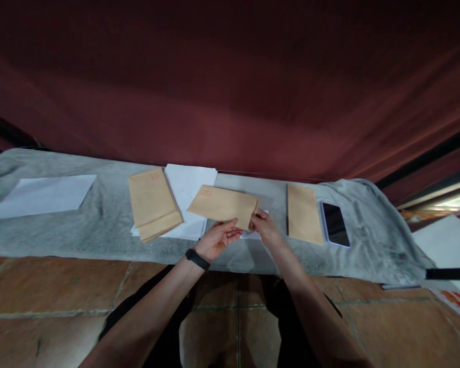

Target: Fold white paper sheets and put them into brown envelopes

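Note:
I hold a brown envelope (221, 205) above a grey cloth (99, 230) spread on the floor. My left hand (216, 238), with a black band at the wrist, is under the envelope's near edge, fingers curled against it. My right hand (266, 227) pinches the envelope's right end. A stack of brown envelopes (152, 204) lies to the left, partly on white sheets (187, 189). Another brown envelope (303, 213) lies to the right.
A dark phone (335, 224) lies beside the right envelope. A white sheet (42, 195) rests at the cloth's left end. A dark red curtain (230, 92) hangs behind. Tiled floor (61, 291) lies in front; more papers (448, 240) sit far right.

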Motion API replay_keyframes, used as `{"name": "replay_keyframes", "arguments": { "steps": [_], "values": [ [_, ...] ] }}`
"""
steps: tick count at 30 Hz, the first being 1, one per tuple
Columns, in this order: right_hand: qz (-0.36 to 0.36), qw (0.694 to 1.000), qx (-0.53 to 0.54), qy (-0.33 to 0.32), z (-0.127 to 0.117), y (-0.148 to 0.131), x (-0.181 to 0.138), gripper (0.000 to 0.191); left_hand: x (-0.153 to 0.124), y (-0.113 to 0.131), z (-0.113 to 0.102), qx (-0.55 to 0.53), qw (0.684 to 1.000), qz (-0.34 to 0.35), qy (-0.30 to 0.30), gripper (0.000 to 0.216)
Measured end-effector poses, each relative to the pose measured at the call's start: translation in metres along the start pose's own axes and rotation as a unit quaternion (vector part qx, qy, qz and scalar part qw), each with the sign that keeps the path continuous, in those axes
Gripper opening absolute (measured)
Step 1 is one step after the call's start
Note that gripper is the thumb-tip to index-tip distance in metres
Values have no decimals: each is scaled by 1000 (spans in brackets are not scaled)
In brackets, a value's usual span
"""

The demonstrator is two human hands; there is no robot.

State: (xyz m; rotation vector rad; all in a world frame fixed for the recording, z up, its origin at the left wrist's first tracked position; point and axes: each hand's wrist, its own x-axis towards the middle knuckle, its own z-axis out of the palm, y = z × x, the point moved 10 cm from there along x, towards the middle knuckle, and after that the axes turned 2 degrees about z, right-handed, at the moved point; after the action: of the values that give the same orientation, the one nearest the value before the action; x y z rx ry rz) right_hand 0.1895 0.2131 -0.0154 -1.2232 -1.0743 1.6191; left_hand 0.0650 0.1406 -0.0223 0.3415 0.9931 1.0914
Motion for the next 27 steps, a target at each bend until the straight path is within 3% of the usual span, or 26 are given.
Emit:
{"name": "replay_keyframes", "arguments": {
  "steps": [3,5,7,9,11,12,14,16,19,27],
  "values": [
    [-85,993,-71,26,-5,-20,5,19,-4,-1,18,203,975,5,-91,33],
    [-101,989,-100,41,-10,-24,8,17,-9,16,30,365,918,103,-115,33],
    [-89,988,-119,46,-14,-22,10,16,-21,43,47,508,816,257,-98,23],
    [-74,990,-115,31,-14,-18,10,16,-35,61,66,617,684,380,-80,24],
    [-63,993,-100,-7,-9,-15,10,17,-39,66,78,696,568,434,-73,55],
    [-56,993,-97,-30,-6,-15,9,18,-38,67,79,724,525,442,-65,70],
    [-42,991,-104,-68,-1,-13,7,17,-31,68,77,764,470,439,-50,92],
    [-30,988,-117,-93,2,-12,6,13,-25,68,71,785,447,425,-49,104],
    [-17,984,-133,-118,3,-10,5,7,-22,65,61,799,442,401,-68,113],
    [-10,973,-166,-161,3,-5,3,16,-16,61,42,792,498,341,-92,132]
  ]
}}
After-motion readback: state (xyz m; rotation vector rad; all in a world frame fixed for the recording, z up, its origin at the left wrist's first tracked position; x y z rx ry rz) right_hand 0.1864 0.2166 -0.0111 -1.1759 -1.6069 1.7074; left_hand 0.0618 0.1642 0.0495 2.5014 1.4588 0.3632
